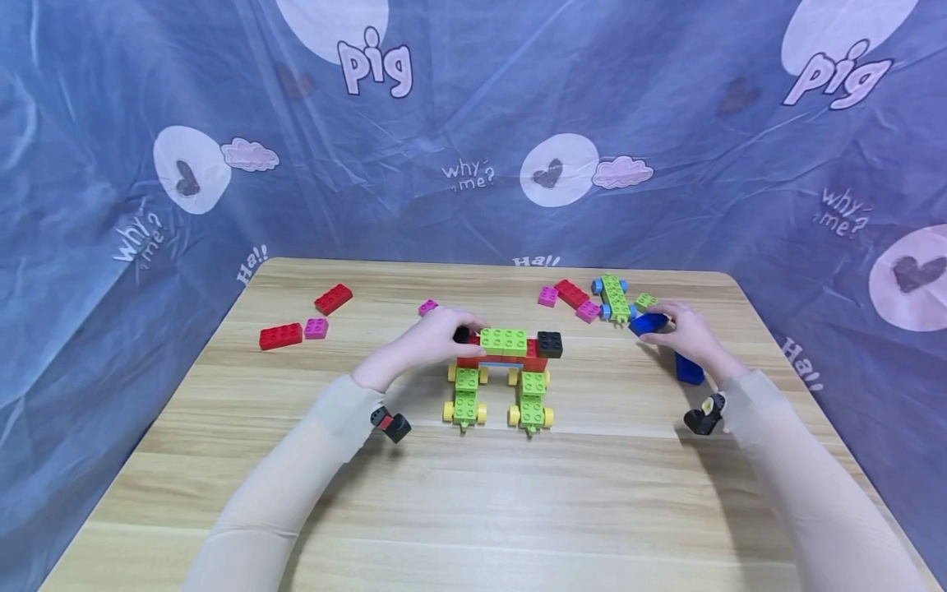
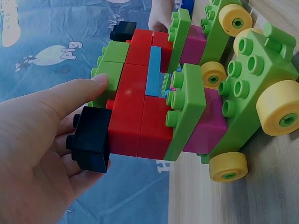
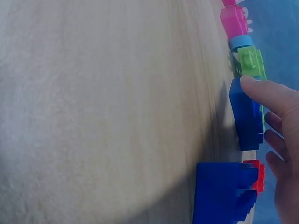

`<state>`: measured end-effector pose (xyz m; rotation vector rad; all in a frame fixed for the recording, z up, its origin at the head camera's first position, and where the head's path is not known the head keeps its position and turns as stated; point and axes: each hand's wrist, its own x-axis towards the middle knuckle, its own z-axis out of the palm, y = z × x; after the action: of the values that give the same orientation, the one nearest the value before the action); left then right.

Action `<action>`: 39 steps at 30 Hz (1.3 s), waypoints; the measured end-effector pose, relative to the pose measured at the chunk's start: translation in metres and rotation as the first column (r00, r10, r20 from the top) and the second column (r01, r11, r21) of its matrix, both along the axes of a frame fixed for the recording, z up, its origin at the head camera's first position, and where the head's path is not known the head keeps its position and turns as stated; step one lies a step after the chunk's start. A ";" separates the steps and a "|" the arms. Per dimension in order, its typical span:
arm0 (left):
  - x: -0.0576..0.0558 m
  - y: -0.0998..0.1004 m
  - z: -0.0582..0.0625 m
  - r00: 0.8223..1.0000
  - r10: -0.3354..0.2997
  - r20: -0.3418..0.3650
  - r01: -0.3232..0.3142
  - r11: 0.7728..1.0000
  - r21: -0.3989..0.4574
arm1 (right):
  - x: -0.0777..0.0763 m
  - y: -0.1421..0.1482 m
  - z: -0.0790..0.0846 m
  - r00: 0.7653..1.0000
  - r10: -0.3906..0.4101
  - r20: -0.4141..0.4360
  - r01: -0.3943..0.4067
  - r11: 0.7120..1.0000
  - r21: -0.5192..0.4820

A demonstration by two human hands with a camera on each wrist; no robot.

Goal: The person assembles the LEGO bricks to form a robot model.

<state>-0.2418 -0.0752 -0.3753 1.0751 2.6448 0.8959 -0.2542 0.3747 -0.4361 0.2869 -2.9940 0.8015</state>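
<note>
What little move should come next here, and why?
I'd probably lift the blue brick toward the wheeled build: the right hand has that brick between thumb and fingers, the left hand holds the build by one end, and the build's top shows bare studs.

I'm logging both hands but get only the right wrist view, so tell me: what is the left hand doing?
Observer: The left hand grips one end of a toy-brick structure, its thumb on a lime green brick.
Operator: I see a blue wheel here. Does that structure have blue wheels too?
Observer: No, it stands on two lime green bases with yellow wheels.
</note>
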 end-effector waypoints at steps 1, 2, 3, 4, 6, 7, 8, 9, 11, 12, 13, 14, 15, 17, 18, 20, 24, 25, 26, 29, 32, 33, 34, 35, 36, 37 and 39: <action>0.000 0.000 0.000 1.000 -0.001 -0.001 0.001 1.000 0.001 | 0.000 0.000 -0.001 1.000 0.004 0.000 -0.004 1.000 0.006; 0.000 0.000 0.000 1.000 -0.002 -0.003 0.002 1.000 0.001 | 0.000 0.001 -0.001 1.000 0.006 -0.002 -0.006 1.000 0.011; 0.000 0.000 0.000 1.000 -0.001 -0.002 0.001 1.000 0.002 | 0.000 0.001 -0.002 1.000 0.008 -0.005 -0.008 1.000 0.013; 0.000 0.000 -0.001 1.000 -0.001 -0.002 0.001 1.000 0.002 | 0.001 0.001 -0.002 1.000 0.010 -0.003 -0.010 1.000 0.011; 0.000 0.000 -0.001 1.000 0.001 -0.002 -0.001 1.000 0.001 | 0.001 0.001 -0.003 1.000 0.013 -0.005 -0.013 1.000 0.004; 0.000 0.000 -0.001 1.000 0.002 -0.002 -0.002 1.000 0.002 | 0.001 0.001 -0.003 1.000 0.015 -0.008 -0.015 1.000 -0.003; 0.000 0.000 -0.001 1.000 0.003 -0.003 -0.003 1.000 0.001 | 0.001 0.001 -0.003 1.000 0.016 -0.011 -0.016 1.000 -0.007; 0.000 0.000 -0.001 1.000 0.004 -0.003 -0.004 1.000 0.002 | 0.001 0.000 -0.003 1.000 0.016 -0.015 -0.016 1.000 -0.013; 0.000 0.000 -0.001 1.000 0.004 -0.007 -0.004 1.000 0.002 | 0.001 0.000 -0.003 1.000 0.014 -0.023 -0.014 1.000 -0.014; 0.000 0.000 -0.001 1.000 0.004 -0.009 -0.004 1.000 0.003 | 0.000 0.000 -0.004 1.000 0.011 -0.026 -0.011 1.000 -0.011; 0.000 0.000 -0.001 1.000 0.003 -0.012 -0.003 1.000 0.002 | 0.000 0.001 -0.004 1.000 0.007 -0.029 -0.007 1.000 -0.007; 0.000 0.000 -0.001 1.000 0.002 -0.015 -0.002 1.000 0.002 | 0.001 0.000 -0.004 0.999 0.003 -0.032 -0.003 1.000 -0.003; 0.000 0.000 -0.001 1.000 0.001 -0.019 -0.001 1.000 0.002 | 0.001 0.000 -0.004 0.999 -0.001 -0.032 0.001 1.000 -0.003; 0.000 0.000 -0.001 1.000 0.000 -0.026 0.000 1.000 0.001 | 0.002 0.000 -0.005 0.999 -0.006 -0.040 0.006 1.000 -0.003; 0.000 0.000 -0.001 1.000 0.000 -0.028 0.000 1.000 0.000 | 0.002 0.000 -0.006 0.999 -0.008 -0.045 0.008 1.000 -0.005; 0.000 0.000 -0.001 0.999 -0.001 -0.033 0.001 1.000 -0.002 | 0.004 0.000 -0.007 0.998 -0.008 -0.057 0.007 1.000 -0.014; 0.000 0.000 -0.002 0.999 -0.002 -0.033 0.002 1.000 -0.002 | 0.007 0.001 -0.008 0.997 -0.011 -0.081 0.009 1.000 -0.026; 0.000 0.000 -0.001 0.999 -0.003 -0.032 0.003 1.000 -0.002 | 0.007 0.001 -0.009 0.996 -0.013 -0.086 0.010 1.000 -0.030; 0.000 0.000 -0.001 1.000 -0.003 -0.031 0.003 1.000 -0.001 | 0.007 0.001 -0.009 0.996 -0.014 -0.090 0.011 0.999 -0.031; -0.001 0.000 -0.002 1.000 -0.002 -0.025 0.002 1.000 0.000 | 0.007 0.003 -0.009 0.995 -0.009 -0.096 0.006 1.000 -0.027; 0.000 0.000 -0.002 1.000 0.000 -0.023 0.000 1.000 -0.001 | 0.005 0.003 -0.008 0.996 0.013 -0.087 -0.013 1.000 -0.005; 0.000 0.000 -0.002 1.000 0.000 -0.023 0.000 1.000 -0.001 | 0.004 0.003 -0.007 0.997 0.021 -0.079 -0.020 1.000 0.004; 0.000 0.000 -0.002 1.000 0.001 -0.024 -0.001 1.000 -0.001 | 0.004 0.002 -0.007 0.997 0.028 -0.074 -0.026 1.000 0.016; 0.000 0.000 -0.002 1.000 0.002 -0.026 -0.002 1.000 -0.001 | 0.003 0.002 -0.006 0.998 0.034 -0.061 -0.033 0.999 0.023; 0.000 0.000 -0.002 1.000 0.002 -0.025 -0.002 1.000 0.000 | 0.003 0.002 -0.005 0.998 0.038 -0.049 -0.037 0.999 0.032; 0.000 0.000 -0.002 1.000 0.001 -0.025 -0.001 1.000 0.001 | 0.002 0.002 -0.005 0.998 0.043 -0.034 -0.041 0.998 0.039; 0.000 0.000 -0.002 1.000 0.001 -0.025 -0.001 1.000 0.003 | 0.001 0.002 -0.004 0.999 0.050 -0.008 -0.049 0.997 0.052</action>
<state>-0.2420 -0.0751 -0.3775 1.0930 2.6655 0.8923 -0.2535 0.3765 -0.4399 0.3665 -3.0131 0.7256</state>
